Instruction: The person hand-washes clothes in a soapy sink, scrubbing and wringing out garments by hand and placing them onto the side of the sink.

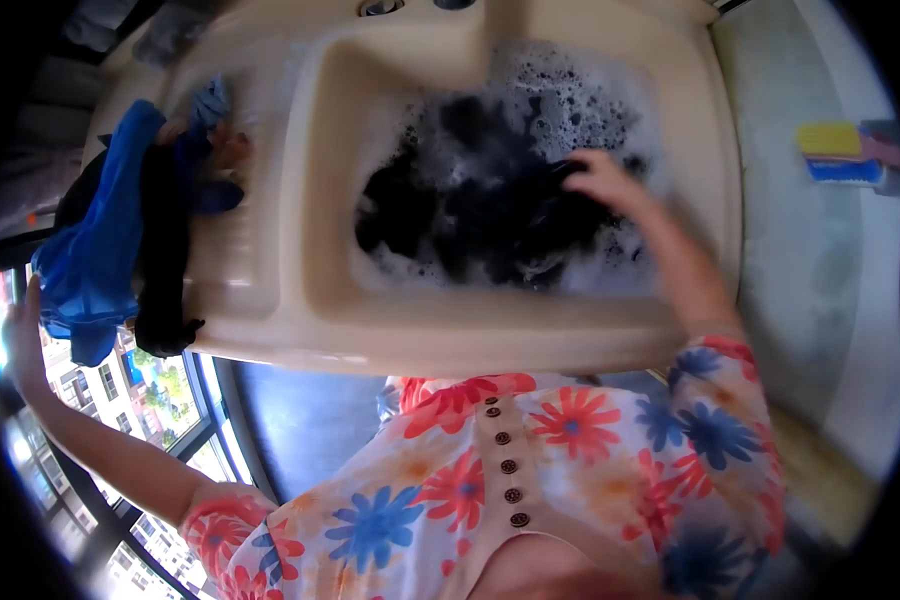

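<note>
Dark, wet cloth (pixel 510 215) lies bunched in foamy water inside the beige sink basin (pixel 320 180). My right hand (pixel 602 182) is at the right side of this cloth, its fingers closed on a fold at the water's surface. At the far left, my left hand (pixel 25 335) is raised with its fingers stretched upward, beside the lower left edge of a blue cloth (pixel 105 245). That blue cloth and a black cloth (pixel 160 250) lie over the ribbed drainboard (pixel 255 200) and hang past its front edge.
Smaller dark blue and light blue cloths (pixel 210 100) lie on the drainboard. A yellow and blue brush or sponge (pixel 840 153) sits on the ledge at right. Windows (pixel 160 390) are at lower left. The sink's front rim (pixel 370 343) is close to my floral shirt.
</note>
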A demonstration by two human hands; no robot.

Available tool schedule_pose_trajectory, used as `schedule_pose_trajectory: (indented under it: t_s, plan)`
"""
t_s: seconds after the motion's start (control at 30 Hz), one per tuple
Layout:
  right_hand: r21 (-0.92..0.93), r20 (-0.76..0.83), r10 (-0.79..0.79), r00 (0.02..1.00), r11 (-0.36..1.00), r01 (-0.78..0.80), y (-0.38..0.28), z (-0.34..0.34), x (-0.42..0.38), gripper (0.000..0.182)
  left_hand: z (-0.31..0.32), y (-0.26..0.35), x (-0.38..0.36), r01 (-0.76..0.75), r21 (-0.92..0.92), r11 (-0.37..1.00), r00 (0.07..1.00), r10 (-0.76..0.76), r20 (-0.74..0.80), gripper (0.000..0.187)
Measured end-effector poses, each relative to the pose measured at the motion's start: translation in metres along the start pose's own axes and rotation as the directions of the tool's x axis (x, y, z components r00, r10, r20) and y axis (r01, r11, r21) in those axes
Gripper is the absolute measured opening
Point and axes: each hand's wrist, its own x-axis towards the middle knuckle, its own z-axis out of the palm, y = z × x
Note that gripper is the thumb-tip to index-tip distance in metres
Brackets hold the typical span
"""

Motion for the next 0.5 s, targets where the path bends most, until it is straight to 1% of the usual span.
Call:
schedule_pose_trajectory:
  t_s: [0.03,0.07,0.1,0.13,0.17,0.2,0.23,0.27,0.3,0.33,0.37,0.4,0.43,0.47,0.5]
  plan:
    - [0.002,-0.106,0.020,0.994,1.000,-0.020,0.057,-0.031,0.020,0.046,0.001,0.006,0.007,-0.036,0.005,0.999,0.998,0.036,0.054,0.045]
    - [-0.330,-0.105,-0.088,0.991,0.943,0.048,0.087,-0.052,0.020,0.046,0.001,0.013,0.014,-0.072,0.005,0.997,0.992,0.071,0.107,0.044]
    - [-0.625,-0.074,-0.193,0.978,0.774,0.106,0.101,-0.064,0.022,0.045,-0.012,0.070,0.017,0.140,0.073,0.987,0.964,-0.153,0.220,0.045]
    - [-0.719,-0.016,-0.092,0.996,0.693,0.052,0.090,-0.064,0.018,0.044,-0.006,0.087,0.014,0.124,0.091,0.988,0.982,-0.136,0.133,0.043]
    - [-0.803,0.026,0.022,0.999,0.596,0.007,0.061,-0.059,0.001,0.042,-0.008,0.104,0.013,0.155,0.113,0.981,0.978,-0.169,0.126,0.045]
    - [-0.874,0.036,0.155,0.987,0.484,-0.044,0.023,-0.041,-0.012,0.040,0.004,0.105,0.017,0.070,0.137,0.988,0.996,-0.062,-0.062,0.049]
    - [-0.877,0.017,0.140,0.990,0.477,-0.052,-0.006,-0.037,-0.009,0.040,0.003,0.125,0.013,0.003,0.187,0.982,0.969,0.044,-0.244,0.053]
    - [-0.880,-0.001,0.123,0.992,0.471,-0.060,-0.026,-0.030,0.001,0.040,-0.009,0.168,0.007,0.001,0.290,0.957,0.938,0.099,-0.332,0.046]
    - [-0.803,-0.051,-0.132,0.990,0.595,0.038,-0.028,-0.022,0.017,0.044,-0.007,0.214,-0.001,-0.021,-0.074,0.997,0.963,0.000,-0.271,0.039]
    - [-0.738,-0.066,-0.356,0.932,0.646,0.195,-0.042,-0.009,0.029,0.052,0.002,0.265,-0.011,-0.010,-0.424,0.906,0.980,-0.075,-0.182,0.032]
    - [-0.703,0.006,-0.464,0.886,0.628,0.334,-0.043,0.006,0.055,0.063,0.013,0.314,-0.024,-0.106,-0.415,0.904,0.994,0.109,-0.017,0.033]
    - [-0.651,0.038,-0.471,0.881,0.658,0.379,-0.046,0.030,0.075,0.074,0.023,0.363,-0.038,-0.201,-0.445,0.873,0.941,0.298,0.160,0.035]
    - [-0.620,0.103,-0.449,0.888,0.669,0.410,-0.047,0.053,0.093,0.084,0.034,0.412,-0.051,-0.260,-0.505,0.823,0.832,0.456,0.316,0.037]
    - [-0.652,0.092,-0.416,0.905,0.662,0.371,-0.038,0.084,0.109,0.090,0.065,0.437,-0.057,-0.359,-0.668,0.652,0.656,0.685,0.316,0.050]
    - [-0.628,0.151,-0.419,0.896,0.659,0.414,-0.021,0.108,0.129,0.093,0.085,0.472,-0.063,-0.365,-0.590,0.720,0.537,0.681,0.498,0.065]
